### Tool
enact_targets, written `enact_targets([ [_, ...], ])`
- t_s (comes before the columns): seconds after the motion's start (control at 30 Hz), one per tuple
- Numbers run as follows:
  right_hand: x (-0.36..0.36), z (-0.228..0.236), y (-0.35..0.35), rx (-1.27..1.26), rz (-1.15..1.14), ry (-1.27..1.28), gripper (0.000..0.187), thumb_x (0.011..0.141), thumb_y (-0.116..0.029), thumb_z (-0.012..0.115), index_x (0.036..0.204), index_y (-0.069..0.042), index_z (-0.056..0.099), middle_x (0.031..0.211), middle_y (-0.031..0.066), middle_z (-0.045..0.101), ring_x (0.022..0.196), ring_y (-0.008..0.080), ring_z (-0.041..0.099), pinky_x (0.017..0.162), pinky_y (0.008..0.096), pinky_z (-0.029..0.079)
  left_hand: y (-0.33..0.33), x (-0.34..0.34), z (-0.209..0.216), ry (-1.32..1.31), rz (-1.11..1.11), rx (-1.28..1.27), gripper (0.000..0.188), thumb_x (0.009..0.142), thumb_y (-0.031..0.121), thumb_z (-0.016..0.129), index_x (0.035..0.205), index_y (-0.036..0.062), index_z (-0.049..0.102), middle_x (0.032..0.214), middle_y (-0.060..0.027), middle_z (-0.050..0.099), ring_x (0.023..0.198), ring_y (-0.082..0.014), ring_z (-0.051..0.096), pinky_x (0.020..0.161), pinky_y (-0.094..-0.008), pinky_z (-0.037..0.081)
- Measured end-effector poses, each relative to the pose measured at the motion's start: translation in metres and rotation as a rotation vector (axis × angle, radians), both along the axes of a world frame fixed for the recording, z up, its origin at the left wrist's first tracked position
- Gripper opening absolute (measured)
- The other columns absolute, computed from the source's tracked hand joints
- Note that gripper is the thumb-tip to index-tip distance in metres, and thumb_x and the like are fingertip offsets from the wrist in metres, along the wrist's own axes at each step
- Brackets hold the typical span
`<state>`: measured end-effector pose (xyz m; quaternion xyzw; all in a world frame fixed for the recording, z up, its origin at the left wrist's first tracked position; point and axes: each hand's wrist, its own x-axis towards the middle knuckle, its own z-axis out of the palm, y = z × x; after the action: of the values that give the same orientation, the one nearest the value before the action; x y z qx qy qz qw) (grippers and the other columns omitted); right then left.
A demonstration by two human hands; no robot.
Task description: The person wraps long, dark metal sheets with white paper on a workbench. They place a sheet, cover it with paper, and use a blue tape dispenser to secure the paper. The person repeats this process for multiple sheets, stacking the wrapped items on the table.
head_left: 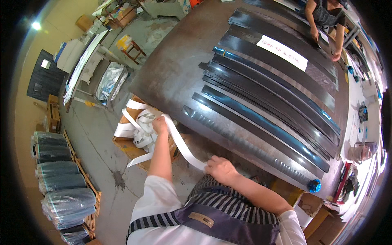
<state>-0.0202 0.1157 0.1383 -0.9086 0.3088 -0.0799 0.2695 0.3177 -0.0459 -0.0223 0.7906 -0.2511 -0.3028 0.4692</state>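
Observation:
A long white strip [183, 148], like a flat band of cloth or tape, curves between my two hands. My left hand [160, 125] reaches out over a wooden box [122, 143] and is closed on the strip near its upper bend. Close to my waist, my right hand [221, 168] is curled round the strip's other stretch, in front of the table's near edge. Inside the box lies a tangled heap of white strips [143, 130]. Several loops and a loose end hang over its sides.
A big dark table [163, 69] carries several long black strips [253, 85] and a white paper sign [282, 53]. A blue roll [314, 186] sits at its near corner. Across it, another person's hands [335, 55] work. Wrapped rolls [67, 200] stand on pallets at left.

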Motion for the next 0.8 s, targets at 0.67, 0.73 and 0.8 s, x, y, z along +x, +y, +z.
enact_targets([
  [0.67, -0.156, -0.020, 0.073, 0.425, -0.881, -0.341, 0.028, 0.087, -0.014, 0.069, 0.113, -0.001, 0.069, 0.105, 0.0170, 0.069, 0.088, 0.0292, 0.070, 0.081, 0.0366, 0.055, 0.071, 0.176, 0.113, -1.098, -0.613, 0.261, 0.056, 0.083, 0.012, 0.073, 0.134, -0.0011, 0.054, 0.128, -0.0238, 0.060, 0.120, -0.0415, 0.054, 0.106, -0.0459, 0.042],
  [0.73, -0.185, -0.032, 0.108, 0.379, -0.991, -0.254, 0.028, 0.087, -0.014, 0.069, 0.113, -0.002, 0.069, 0.102, 0.0164, 0.070, 0.088, 0.0281, 0.070, 0.080, 0.0365, 0.056, 0.066, 0.122, 0.079, -1.011, -0.539, 0.678, 0.085, 0.075, 0.017, 0.083, 0.145, 0.0007, 0.038, 0.145, -0.0229, 0.046, 0.130, -0.0417, 0.045, 0.110, -0.0502, 0.036],
  [0.8, -0.205, -0.042, 0.140, 0.413, -1.127, -0.310, 0.029, 0.087, -0.015, 0.070, 0.113, -0.002, 0.069, 0.102, 0.0167, 0.071, 0.088, 0.0283, 0.070, 0.079, 0.0370, 0.056, 0.066, 0.095, 0.033, -0.945, -0.543, 0.349, 0.076, 0.079, 0.014, 0.079, 0.143, 0.0018, 0.041, 0.140, -0.0241, 0.046, 0.130, -0.0391, 0.047, 0.107, -0.0479, 0.041],
])
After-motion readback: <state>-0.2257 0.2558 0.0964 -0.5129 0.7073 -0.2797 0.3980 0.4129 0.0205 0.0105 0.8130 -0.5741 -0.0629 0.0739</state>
